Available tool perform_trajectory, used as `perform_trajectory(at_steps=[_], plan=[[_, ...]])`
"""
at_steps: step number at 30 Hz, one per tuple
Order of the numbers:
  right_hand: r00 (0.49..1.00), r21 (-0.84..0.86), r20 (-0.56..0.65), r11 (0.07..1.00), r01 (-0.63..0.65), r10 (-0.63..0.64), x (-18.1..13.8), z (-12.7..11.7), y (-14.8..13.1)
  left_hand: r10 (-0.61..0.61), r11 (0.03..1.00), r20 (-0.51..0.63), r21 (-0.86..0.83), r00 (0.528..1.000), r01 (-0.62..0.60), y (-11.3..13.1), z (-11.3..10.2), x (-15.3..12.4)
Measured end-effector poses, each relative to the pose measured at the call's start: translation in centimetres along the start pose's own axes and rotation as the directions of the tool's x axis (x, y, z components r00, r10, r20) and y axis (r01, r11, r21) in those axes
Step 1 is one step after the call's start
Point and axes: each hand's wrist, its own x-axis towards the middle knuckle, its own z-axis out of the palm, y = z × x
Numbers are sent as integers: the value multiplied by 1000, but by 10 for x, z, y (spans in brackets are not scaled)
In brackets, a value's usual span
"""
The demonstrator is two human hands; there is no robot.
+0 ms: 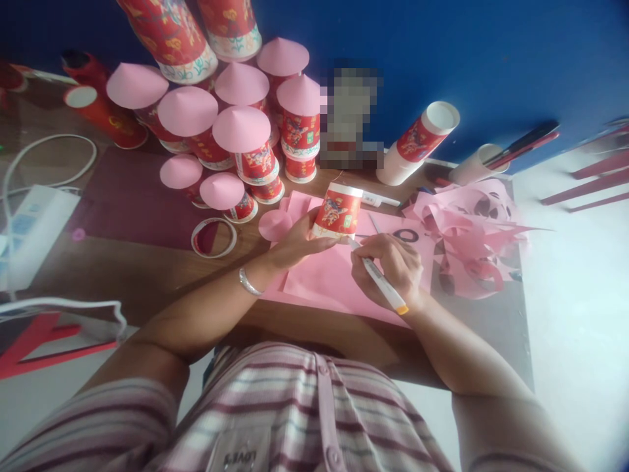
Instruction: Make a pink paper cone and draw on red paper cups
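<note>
My left hand (pixel 295 242) is wrapped round a red patterned paper cup (pixel 338 211), holding it upside down on a pink paper sheet (pixel 329 278). My right hand (pixel 390 265) grips a white pen with an orange end (pixel 382 283), its tip at the cup's rim on the paper. A small pink paper cone (pixel 275 225) lies just left of my left hand.
Behind stand several red cups capped with pink cones (pixel 240 131). A tape roll (pixel 213 237) lies on the wooden table. Pink paper scraps (pixel 466 236) pile at the right. A tipped cup (pixel 417 141) and a white power strip (pixel 29 229) with cables are nearby.
</note>
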Motion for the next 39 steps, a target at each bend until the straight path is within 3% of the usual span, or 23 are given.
perform_trajectory(at_steps=[10,16,23,34,39], plan=[[1000,25,14,1000,2,-2,-2,1,0,-29,999,-51,25,998,30,-1,0,0],[1000,29,5,1000,2,-3,-2,2,-1,10,1000,-3,21,1000,-9,-1,1,1],[1000,40,-7,999,3,-3,-3,4,-1,-44,997,-55,60,998,47,-5,-3,0],[1000,62,-16,998,14,-13,-3,3,0,-43,996,-46,74,998,46,-3,-2,-1],[997,72,-45,995,-67,70,-8,-3,-2,6,999,-50,35,999,-4,-3,-1,0]])
